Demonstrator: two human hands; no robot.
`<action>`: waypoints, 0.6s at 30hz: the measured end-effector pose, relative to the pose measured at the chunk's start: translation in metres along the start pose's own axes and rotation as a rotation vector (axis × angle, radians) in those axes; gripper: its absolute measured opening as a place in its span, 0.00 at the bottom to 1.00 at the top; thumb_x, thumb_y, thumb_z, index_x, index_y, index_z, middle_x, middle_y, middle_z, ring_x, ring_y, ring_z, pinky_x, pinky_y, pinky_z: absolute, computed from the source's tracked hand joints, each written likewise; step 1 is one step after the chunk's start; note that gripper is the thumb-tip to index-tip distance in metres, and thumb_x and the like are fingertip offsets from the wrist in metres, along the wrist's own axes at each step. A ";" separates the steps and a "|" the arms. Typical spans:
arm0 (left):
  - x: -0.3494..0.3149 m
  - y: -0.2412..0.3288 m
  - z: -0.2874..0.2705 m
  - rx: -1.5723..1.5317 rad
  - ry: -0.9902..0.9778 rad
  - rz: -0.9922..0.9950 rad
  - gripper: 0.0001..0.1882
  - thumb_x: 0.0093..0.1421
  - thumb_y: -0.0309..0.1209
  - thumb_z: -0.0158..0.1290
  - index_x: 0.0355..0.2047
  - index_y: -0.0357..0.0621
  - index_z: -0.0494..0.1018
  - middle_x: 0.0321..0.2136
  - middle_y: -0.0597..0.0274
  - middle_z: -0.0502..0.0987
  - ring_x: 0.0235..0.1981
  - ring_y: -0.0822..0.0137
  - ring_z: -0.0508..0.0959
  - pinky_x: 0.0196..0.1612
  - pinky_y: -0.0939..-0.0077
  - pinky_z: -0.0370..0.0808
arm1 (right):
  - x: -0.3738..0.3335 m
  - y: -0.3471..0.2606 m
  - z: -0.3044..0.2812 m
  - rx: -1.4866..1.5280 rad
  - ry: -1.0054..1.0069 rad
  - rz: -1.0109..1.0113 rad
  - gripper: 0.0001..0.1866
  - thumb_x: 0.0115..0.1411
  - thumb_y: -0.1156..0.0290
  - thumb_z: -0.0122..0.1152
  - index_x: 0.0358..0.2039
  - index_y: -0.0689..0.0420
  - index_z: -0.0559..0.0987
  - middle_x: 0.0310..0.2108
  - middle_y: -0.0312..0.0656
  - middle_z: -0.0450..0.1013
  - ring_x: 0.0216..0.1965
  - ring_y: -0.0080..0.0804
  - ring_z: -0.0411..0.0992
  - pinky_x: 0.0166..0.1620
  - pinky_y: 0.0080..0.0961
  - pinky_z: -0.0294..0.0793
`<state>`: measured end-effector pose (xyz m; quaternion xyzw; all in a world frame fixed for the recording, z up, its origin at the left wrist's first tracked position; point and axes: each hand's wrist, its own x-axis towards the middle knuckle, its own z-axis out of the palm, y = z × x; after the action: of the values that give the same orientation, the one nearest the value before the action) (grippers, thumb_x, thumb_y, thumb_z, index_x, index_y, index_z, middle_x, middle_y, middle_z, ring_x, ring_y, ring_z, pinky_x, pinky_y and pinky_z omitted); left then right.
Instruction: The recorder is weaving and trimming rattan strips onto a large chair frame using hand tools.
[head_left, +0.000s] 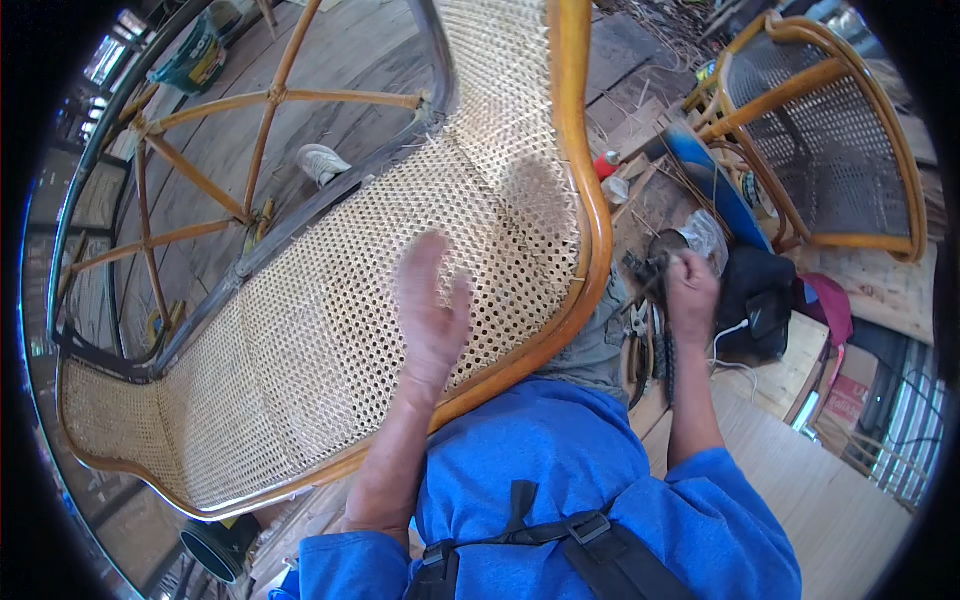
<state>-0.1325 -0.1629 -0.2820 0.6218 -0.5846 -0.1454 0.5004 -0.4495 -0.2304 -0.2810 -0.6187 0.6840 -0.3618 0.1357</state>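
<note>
Cane-covered frame (pixel 290 350), one, beneath one left hand (pixel 428 315), thumb spread; one right hand (pixel 692 298) curled, contents unclear.

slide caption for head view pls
Left hand over a woven cane panel in a curved frame, right hand beside hand tools.

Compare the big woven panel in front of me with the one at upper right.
The near panel looks pale straw-coloured; the upper-right panel looks dark grey. The near panel fills much of the view, while the upper-right panel takes up a small part. Both are openwork weaves with orange-brown framing.
</note>
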 end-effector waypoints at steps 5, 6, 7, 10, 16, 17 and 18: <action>0.009 0.096 0.044 -0.252 -0.548 0.147 0.22 0.58 0.36 0.53 0.50 0.37 0.67 0.41 0.44 0.75 0.44 0.47 0.75 0.47 0.57 0.73 | 0.008 -0.090 -0.056 0.755 0.006 -0.013 0.06 0.59 0.77 0.52 0.37 0.64 0.74 0.25 0.34 0.68 0.20 0.15 0.60 0.24 0.12 0.59; 0.010 0.102 0.043 -0.227 -0.514 0.132 0.22 0.58 0.36 0.53 0.50 0.37 0.67 0.41 0.44 0.75 0.44 0.47 0.75 0.47 0.57 0.73 | 0.008 -0.108 -0.055 0.930 -0.041 -0.039 0.06 0.60 0.78 0.51 0.38 0.64 0.73 0.25 0.33 0.67 0.18 0.14 0.57 0.22 0.11 0.55; 0.013 0.109 0.043 -0.368 -0.729 -0.031 0.19 0.59 0.35 0.51 0.48 0.38 0.67 0.34 0.45 0.76 0.38 0.47 0.77 0.41 0.56 0.74 | 0.008 -0.116 -0.053 0.912 0.037 0.017 0.05 0.61 0.79 0.49 0.36 0.65 0.72 0.23 0.33 0.65 0.17 0.13 0.55 0.19 0.13 0.53; 0.002 0.097 0.038 -0.347 -0.856 -0.202 0.13 0.61 0.33 0.48 0.42 0.39 0.68 0.23 0.47 0.75 0.27 0.47 0.78 0.30 0.55 0.75 | 0.011 -0.127 -0.032 0.868 -0.119 0.117 0.06 0.62 0.77 0.49 0.37 0.64 0.72 0.23 0.33 0.65 0.16 0.13 0.55 0.19 0.12 0.55; 0.030 0.059 -0.025 0.023 -0.924 -0.146 0.10 0.61 0.34 0.47 0.34 0.38 0.71 0.19 0.48 0.74 0.23 0.48 0.78 0.26 0.54 0.73 | 0.014 -0.167 -0.026 0.138 -0.456 -0.565 0.07 0.57 0.76 0.57 0.36 0.62 0.77 0.26 0.41 0.73 0.26 0.29 0.71 0.30 0.24 0.70; 0.040 0.058 -0.035 -0.008 -1.023 -0.127 0.11 0.60 0.34 0.47 0.32 0.38 0.71 0.19 0.48 0.75 0.23 0.48 0.78 0.26 0.54 0.74 | 0.012 -0.182 -0.007 0.090 -0.600 -0.723 0.08 0.56 0.75 0.57 0.37 0.62 0.76 0.29 0.44 0.73 0.29 0.38 0.73 0.36 0.29 0.71; 0.050 0.057 -0.041 -0.018 -1.016 -0.131 0.11 0.60 0.34 0.47 0.32 0.38 0.71 0.19 0.48 0.75 0.23 0.48 0.78 0.26 0.54 0.74 | 0.012 -0.195 0.004 0.082 -0.608 -0.729 0.08 0.56 0.75 0.57 0.37 0.62 0.76 0.29 0.44 0.73 0.29 0.38 0.73 0.36 0.29 0.71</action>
<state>-0.1204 -0.1776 -0.1979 0.5038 -0.7126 -0.4653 0.1483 -0.3038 -0.2374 -0.1514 -0.8903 0.3368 -0.2151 0.2184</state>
